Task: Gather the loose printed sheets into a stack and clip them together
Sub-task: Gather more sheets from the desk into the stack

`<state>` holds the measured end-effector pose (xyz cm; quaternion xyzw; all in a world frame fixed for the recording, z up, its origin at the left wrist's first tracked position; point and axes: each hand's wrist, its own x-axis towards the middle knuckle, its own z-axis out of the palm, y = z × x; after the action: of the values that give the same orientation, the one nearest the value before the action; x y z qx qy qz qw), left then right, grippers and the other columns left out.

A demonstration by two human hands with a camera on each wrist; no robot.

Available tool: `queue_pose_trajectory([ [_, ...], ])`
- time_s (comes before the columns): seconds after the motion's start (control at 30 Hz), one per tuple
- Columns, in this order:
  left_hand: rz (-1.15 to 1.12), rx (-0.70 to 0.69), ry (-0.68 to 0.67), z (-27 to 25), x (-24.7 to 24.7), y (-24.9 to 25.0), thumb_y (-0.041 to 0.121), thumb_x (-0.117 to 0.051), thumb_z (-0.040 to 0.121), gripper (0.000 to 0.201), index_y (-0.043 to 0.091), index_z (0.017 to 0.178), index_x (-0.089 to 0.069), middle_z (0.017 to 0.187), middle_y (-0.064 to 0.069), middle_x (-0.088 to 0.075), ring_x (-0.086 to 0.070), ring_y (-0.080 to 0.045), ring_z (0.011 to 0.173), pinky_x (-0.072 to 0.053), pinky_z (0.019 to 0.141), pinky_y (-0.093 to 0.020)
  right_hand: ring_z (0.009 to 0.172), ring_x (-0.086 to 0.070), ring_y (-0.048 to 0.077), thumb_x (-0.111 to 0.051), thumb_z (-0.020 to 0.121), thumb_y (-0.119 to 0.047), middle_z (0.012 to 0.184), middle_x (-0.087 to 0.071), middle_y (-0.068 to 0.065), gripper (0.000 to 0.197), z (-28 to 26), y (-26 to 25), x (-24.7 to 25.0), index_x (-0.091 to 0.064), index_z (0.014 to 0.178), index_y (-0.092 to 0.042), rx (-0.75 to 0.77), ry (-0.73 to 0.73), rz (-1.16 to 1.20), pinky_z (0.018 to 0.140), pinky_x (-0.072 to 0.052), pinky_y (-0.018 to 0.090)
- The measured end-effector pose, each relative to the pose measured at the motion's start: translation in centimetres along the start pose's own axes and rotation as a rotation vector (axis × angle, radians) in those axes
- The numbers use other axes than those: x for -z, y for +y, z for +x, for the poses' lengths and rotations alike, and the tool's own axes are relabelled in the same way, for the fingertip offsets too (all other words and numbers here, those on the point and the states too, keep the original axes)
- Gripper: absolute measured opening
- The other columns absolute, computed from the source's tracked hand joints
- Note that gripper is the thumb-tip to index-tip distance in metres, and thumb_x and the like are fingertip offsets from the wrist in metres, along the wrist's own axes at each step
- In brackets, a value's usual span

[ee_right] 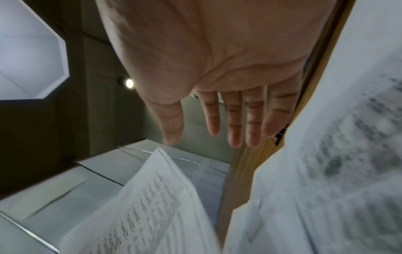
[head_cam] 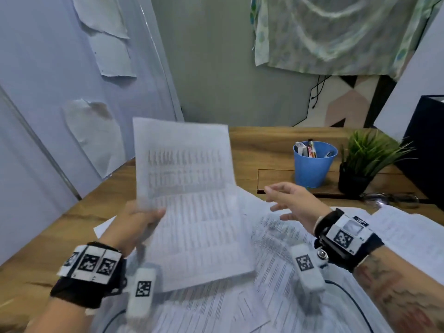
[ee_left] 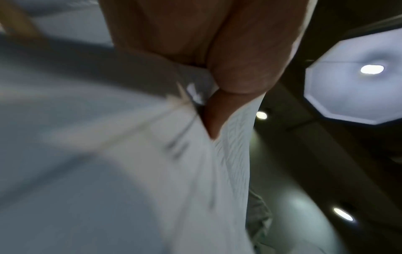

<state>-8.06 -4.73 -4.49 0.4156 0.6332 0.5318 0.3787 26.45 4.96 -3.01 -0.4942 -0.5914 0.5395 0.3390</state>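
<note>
My left hand point(head_cam: 141, 222) pinches the left edge of a few printed sheets point(head_cam: 189, 200) and holds them raised and tilted above the wooden desk point(head_cam: 262, 143). The left wrist view shows the thumb and a finger point(ee_left: 237, 73) pressed on that paper point(ee_left: 185, 171). To the right of the raised sheets my right hand point(head_cam: 288, 200) hovers with its fingers point(ee_right: 234, 123) straight and spread, holding nothing. More loose printed sheets point(head_cam: 283, 272) lie scattered under both hands; the right wrist view shows some of them point(ee_right: 339, 163) beside the held sheets point(ee_right: 147, 206). No clip is in view.
A blue cup point(head_cam: 312, 164) with pens stands at the back of the desk, next to a small potted plant point(head_cam: 365, 164). A pair of glasses point(head_cam: 389, 200) lies near the plant. A dark box point(head_cam: 427, 140) is at the far right. A wall point(head_cam: 48, 92) is close on the left.
</note>
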Motion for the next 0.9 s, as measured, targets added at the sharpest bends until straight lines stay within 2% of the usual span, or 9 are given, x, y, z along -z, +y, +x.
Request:
queue_pose_trajectory([
  [0.07,0.064,0.129,-0.058,0.7,2.2,-1.7,0.007,-0.078,0.094,0.012,-0.001,0.102,-0.074,0.091,-0.02,-0.079,-0.076,-0.04,0.087,-0.067,0.087,-0.045,0.095,-0.065,0.02,-0.07,0.086,-0.04,0.11,-0.067,0.003,0.035,0.5,0.7,-0.4,-0.062,0.114,-0.021,-0.093,-0.031,-0.117,0.07,-0.053,0.032],
  [0.1,0.123,0.182,-0.063,1.2,2.9,-2.9,0.014,-0.084,0.088,0.027,0.002,0.111,-0.077,0.103,-0.026,-0.081,-0.075,-0.05,0.103,-0.06,0.1,-0.063,0.093,-0.064,0.019,-0.07,0.087,-0.037,0.109,-0.066,0.004,0.035,0.8,1.1,-0.8,-0.06,0.116,-0.019,-0.126,-0.048,-0.182,0.07,-0.055,0.031],
  [0.17,0.17,0.262,-0.062,1.5,3.6,-4.7,0.011,-0.084,0.088,0.031,-0.003,0.115,-0.076,0.114,-0.035,-0.077,-0.069,-0.059,0.116,-0.05,0.108,-0.073,0.091,-0.063,0.018,-0.07,0.088,-0.035,0.106,-0.063,0.005,0.038,1.4,1.6,-2.0,-0.056,0.119,-0.018,-0.187,-0.081,-0.283,0.076,-0.059,0.035],
  [0.3,0.202,0.338,-0.115,0.8,3.3,-6.2,-0.004,-0.071,0.098,0.022,-0.011,0.119,-0.073,0.119,-0.041,-0.073,-0.066,-0.061,0.119,-0.049,0.11,-0.07,0.075,-0.059,0.019,-0.076,0.084,-0.026,0.099,-0.059,0.007,0.047,2.4,1.8,-4.8,-0.052,0.123,-0.017,-0.29,-0.074,-0.13,0.083,-0.056,0.041],
  [0.4,0.14,0.356,-0.143,0.4,2.7,-6.3,-0.01,-0.062,0.101,0.025,-0.011,0.124,-0.07,0.117,-0.031,-0.078,-0.072,-0.05,0.115,-0.052,0.108,-0.063,0.093,-0.054,0.019,-0.076,0.083,-0.025,0.112,-0.056,0.001,0.052,2.8,1.8,-6.3,-0.049,0.127,-0.02,-0.259,-0.09,-0.209,0.083,-0.049,0.038],
  [0.57,0.048,0.371,-0.116,-0.2,2.9,-5.8,-0.008,-0.059,0.102,0.025,-0.004,0.124,-0.071,0.121,-0.027,-0.078,-0.071,-0.047,0.119,-0.047,0.113,-0.066,0.08,-0.069,0.033,-0.078,0.076,-0.009,0.104,-0.071,0.019,0.049,1.6,2.8,-7.4,-0.057,0.12,-0.008,-0.299,-0.127,0.029,0.059,-0.051,0.035],
  [0.67,-0.033,0.326,-0.111,-0.9,2.8,-5.3,-0.007,-0.061,0.101,0.028,-0.001,0.126,-0.07,0.122,-0.025,-0.078,-0.07,-0.044,0.118,-0.046,0.114,-0.064,0.084,-0.073,0.039,-0.081,0.074,-0.015,0.094,-0.075,0.021,0.036,-0.7,3.4,-7.7,-0.07,0.104,0.0,-0.269,-0.236,0.021,0.076,-0.059,0.046],
  [0.8,-0.104,0.211,-0.181,-1.8,1.8,-3.7,0.019,-0.105,0.058,0.073,0.001,0.121,-0.072,0.122,-0.024,-0.079,-0.08,-0.037,0.103,-0.058,0.095,-0.051,0.087,-0.074,0.021,-0.068,0.09,-0.024,0.093,-0.078,0.003,0.015,-2.0,2.4,-7.3,-0.076,0.097,-0.013,0.004,-0.144,-0.092,0.083,-0.06,0.04],
  [0.9,-0.169,0.11,-0.218,-2.2,0.5,-2.2,0.043,-0.11,0.021,0.115,0.006,0.123,-0.072,0.119,-0.014,-0.082,-0.081,-0.025,0.104,-0.067,0.081,-0.037,0.088,-0.074,0.019,-0.057,0.097,-0.021,0.099,-0.077,0.004,0.019,-2.0,0.1,-5.5,-0.07,0.107,-0.012,0.074,-0.113,0.12,0.075,-0.06,0.036],
])
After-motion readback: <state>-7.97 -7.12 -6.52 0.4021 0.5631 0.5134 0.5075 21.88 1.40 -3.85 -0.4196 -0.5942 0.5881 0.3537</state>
